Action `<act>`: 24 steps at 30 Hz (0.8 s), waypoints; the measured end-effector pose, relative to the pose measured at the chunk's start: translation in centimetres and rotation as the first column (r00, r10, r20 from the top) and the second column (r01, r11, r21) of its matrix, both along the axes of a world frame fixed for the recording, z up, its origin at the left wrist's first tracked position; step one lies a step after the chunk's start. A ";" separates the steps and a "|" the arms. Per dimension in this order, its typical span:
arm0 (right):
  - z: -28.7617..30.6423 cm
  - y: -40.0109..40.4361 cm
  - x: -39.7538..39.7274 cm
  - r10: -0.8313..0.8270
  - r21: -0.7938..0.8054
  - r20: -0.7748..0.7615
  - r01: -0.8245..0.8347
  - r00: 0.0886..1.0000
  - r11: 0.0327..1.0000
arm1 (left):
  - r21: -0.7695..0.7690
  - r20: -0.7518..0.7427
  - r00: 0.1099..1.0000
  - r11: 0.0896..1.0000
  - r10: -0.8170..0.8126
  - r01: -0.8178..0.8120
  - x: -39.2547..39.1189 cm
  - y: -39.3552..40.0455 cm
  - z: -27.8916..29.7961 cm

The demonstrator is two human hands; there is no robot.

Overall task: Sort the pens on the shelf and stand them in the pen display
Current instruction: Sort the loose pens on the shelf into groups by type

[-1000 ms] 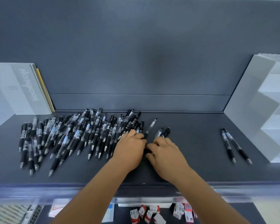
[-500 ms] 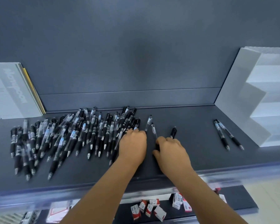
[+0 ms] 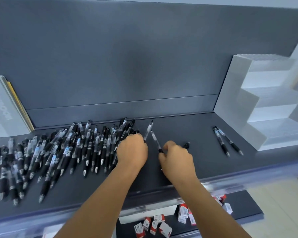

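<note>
Black-and-clear pens form a dense pile (image 3: 58,152) across the left half of the dark grey shelf (image 3: 205,162), tips mostly toward the front edge. The pile reaches almost from the back rail to near the front lip on the far left.

Left hand (image 3: 133,152): grip curled at the right border of the pile, over the lower end of one clear pen (image 3: 148,130) that slants toward the back rail. Whether the fingers clamp it cannot be told; they are hidden under the hand.

Right hand (image 3: 176,158): grip curled round a second clear pen (image 3: 156,141), which projects up and left from the fist. A black pen end (image 3: 186,145) shows just beyond the knuckles.

Two further pens (image 3: 228,140) lie side by side, well apart from the hands, near the display (image 3: 230,100).

Open room: bare shelf surface between the right hand and the pen pair, and along the back rail to the right of the pile.

Display: white, stepped tiers, standing at the right end of the shelf against the back panel. No pens show in the visible tiers.

Notebooks (image 3: 5,109) stand at the left end. Below the shelf, small red-and-white boxes (image 3: 153,225) lie on a lower shelf.
</note>
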State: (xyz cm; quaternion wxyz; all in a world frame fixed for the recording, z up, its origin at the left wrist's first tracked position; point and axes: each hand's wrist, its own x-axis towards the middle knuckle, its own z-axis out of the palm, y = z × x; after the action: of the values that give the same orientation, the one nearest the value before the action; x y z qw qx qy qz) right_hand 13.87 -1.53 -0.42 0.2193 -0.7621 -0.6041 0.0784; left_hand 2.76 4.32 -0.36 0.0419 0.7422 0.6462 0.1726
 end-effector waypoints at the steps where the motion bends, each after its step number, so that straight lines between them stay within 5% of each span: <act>1: 0.3 -0.1 0.5 -0.008 0.023 -0.034 0.009 0.999 1.000 | 0.020 0.047 0.999 1.000 0.001 -0.002 0.0 -0.3 0.2; 9: 2.7 -0.8 8.6 -0.091 0.133 -0.058 0.098 0.994 0.986 | 0.046 0.354 0.932 0.996 -0.085 0.073 6.4 -3.1 2.0; 24: 0.8 -1.6 23.6 -0.139 -0.054 0.147 0.148 0.979 0.988 | -0.131 0.292 0.954 0.986 -0.063 0.105 21.8 -4.1 -0.6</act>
State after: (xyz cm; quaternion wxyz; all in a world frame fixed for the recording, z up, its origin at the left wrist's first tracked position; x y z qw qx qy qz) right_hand 37.51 -3.15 0.40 0.1560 -0.8140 -0.5589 0.0272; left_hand 24.57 0.24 -0.95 0.1963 0.7311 0.6119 0.2292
